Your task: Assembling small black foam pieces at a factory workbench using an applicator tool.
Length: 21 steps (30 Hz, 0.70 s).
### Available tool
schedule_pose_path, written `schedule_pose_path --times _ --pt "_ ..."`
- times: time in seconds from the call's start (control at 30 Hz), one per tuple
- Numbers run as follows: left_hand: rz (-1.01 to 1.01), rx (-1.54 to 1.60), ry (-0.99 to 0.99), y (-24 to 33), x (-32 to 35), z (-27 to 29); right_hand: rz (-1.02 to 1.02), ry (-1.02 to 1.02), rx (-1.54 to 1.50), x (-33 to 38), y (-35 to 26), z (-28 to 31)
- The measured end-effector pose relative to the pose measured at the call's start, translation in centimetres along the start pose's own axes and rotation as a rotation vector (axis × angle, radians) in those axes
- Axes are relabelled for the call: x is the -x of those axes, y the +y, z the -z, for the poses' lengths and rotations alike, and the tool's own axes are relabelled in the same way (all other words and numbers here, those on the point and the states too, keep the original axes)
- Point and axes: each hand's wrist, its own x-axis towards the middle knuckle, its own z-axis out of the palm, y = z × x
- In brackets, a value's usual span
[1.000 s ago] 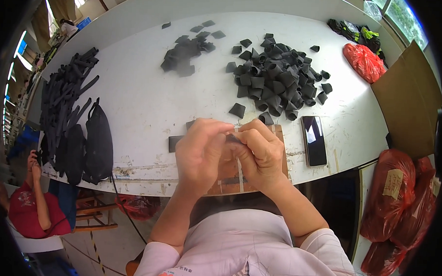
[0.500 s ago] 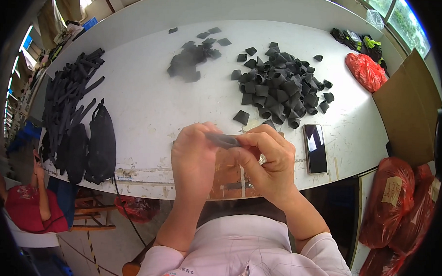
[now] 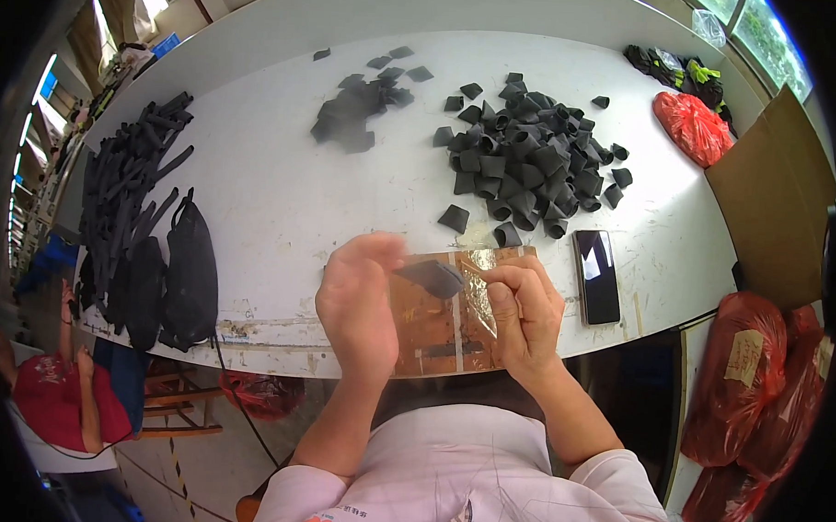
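My left hand (image 3: 359,300) is closed, its fingertips at one end of a short dark grey tube piece (image 3: 436,278). The tube's round open end points toward my right hand. That hand (image 3: 525,318) is closed in a pinch, and what looks like a thin tan stick (image 3: 473,267) juts from its fingers toward the tube without touching it. Below both hands lies a brown board (image 3: 438,340) with shiny tape strips on it, at the table's near edge. Beyond them is a heap of similar dark tube pieces (image 3: 541,159), many standing open like small cups.
Flatter dark pieces (image 3: 349,116) lie farther back. Long dark strips (image 3: 131,187) and a black pouch (image 3: 192,276) are at the left. A phone (image 3: 597,278), a red bag (image 3: 691,130) and a cardboard sheet (image 3: 775,191) are at the right. Another person (image 3: 73,392) sits at left.
My hands have moved apart: the right one has drawn back to the right from the tube piece, baring the thin stick. The tube's open end has come into sight above the board.
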Motion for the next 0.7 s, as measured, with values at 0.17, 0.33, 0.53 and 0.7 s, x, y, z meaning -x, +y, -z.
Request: schedule_pose_path --times 0.17,0.33,0.53,0.7 --pt "-0.125 -0.365 -0.309 1.1 -1.2 -0.5 0.005 -0.199 0.013 -2.9 -1.7 0.1" --pt "-0.13 -0.431 -0.345 1.4 -1.5 -0.1 0.227 -0.244 0.135 -3.6 -1.3 -0.4" --pt "-0.191 -0.548 -0.288 0.8 -1.3 -0.1 0.254 -0.164 0.201 -2.9 -0.9 -1.5" --pt "-0.076 -0.151 -0.102 0.4 0.4 0.1 0.131 -0.185 0.053 -3.0 -2.0 -0.1"
